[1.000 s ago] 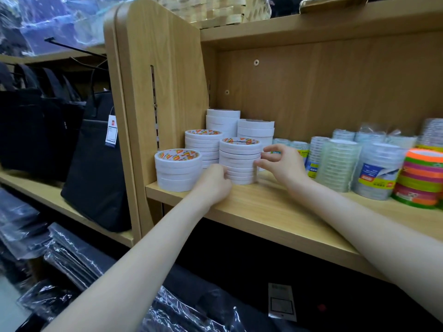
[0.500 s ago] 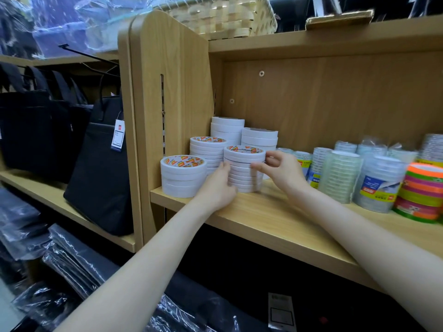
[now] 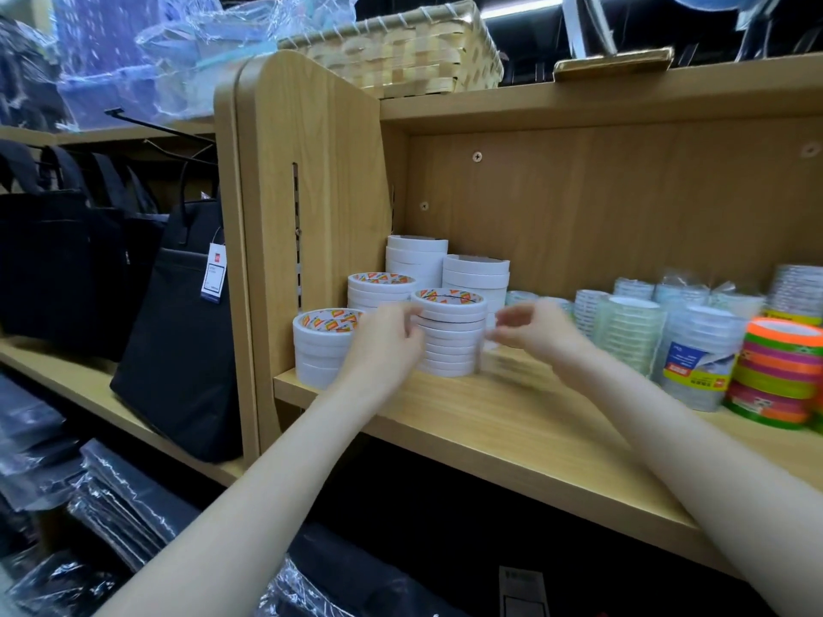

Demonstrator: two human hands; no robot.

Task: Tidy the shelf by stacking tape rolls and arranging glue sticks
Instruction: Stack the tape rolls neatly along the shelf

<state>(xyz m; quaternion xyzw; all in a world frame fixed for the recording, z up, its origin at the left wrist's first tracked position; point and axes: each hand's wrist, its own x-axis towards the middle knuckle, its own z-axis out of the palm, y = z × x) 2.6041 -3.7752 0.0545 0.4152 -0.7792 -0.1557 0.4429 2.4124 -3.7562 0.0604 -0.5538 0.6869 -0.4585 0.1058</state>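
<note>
A tall stack of white tape rolls (image 3: pixel 450 336) stands near the front left of the wooden shelf (image 3: pixel 512 431). My left hand (image 3: pixel 386 342) is at the stack's left side, its loosely curled fingertips touching the upper rolls. On the right side my right hand (image 3: pixel 536 332) is blurred, fingers loosely curled, a small gap from the stack. A shorter stack (image 3: pixel 325 349) sits at the left front, partly hidden by my left hand. Another stack (image 3: pixel 378 289) stands behind it. Two plain white stacks (image 3: pixel 416 260) (image 3: pixel 476 273) stand at the back. I see no glue sticks.
Wrapped packs of clear tape (image 3: pixel 628 334) (image 3: pixel 697 362) and a stack of bright coloured tape (image 3: pixel 779 371) fill the shelf's right part. The wooden side panel (image 3: pixel 307 193) closes the left end. Black bags (image 3: pixel 178 331) hang beyond it. A woven basket (image 3: pixel 401 51) sits on top.
Both hands were pressed against the sides of the middle stack; now they sit higher on it and the right hand has come slightly off. My view has moved closer and tilted up.
</note>
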